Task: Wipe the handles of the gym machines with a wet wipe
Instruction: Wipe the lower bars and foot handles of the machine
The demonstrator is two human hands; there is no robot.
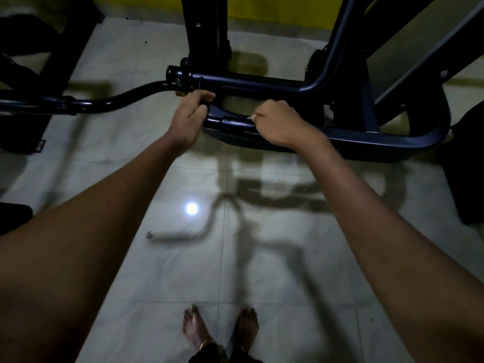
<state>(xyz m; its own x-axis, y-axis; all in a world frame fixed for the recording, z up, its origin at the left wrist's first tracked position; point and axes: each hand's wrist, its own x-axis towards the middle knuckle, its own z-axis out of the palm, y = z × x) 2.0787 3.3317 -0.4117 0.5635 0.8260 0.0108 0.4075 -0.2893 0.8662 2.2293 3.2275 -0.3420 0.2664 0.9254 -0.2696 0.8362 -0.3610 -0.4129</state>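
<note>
Black rubber-sleeved handle (237, 123): a bar on a dark tubular gym machine frame (324, 74), low ahead of the person, above a pale tiled floor (183, 258).

- Position: between the two hands, at the near edge of the frame.
- Long axis: runs left to right across the view, dipping slightly to the right, where it continues into a rounded corner of the frame; its left end curves up toward the pivot.
- Left hand (190, 115): fingers curled round the left end of the handle, gripping it.
- Right hand (275, 121): fingers curled over the bar, pinching a small white scrap, likely the wet wipe (250, 117); most of it is hidden.
- Progress (judgement): wiping of this handle is under way. Which parts are already clean cannot be told. A second curved black bar (125, 96) at left, and other machines, probably remain.
- Surroundings: bare feet (220, 328) below; a bright light reflection on the tiles.
</note>
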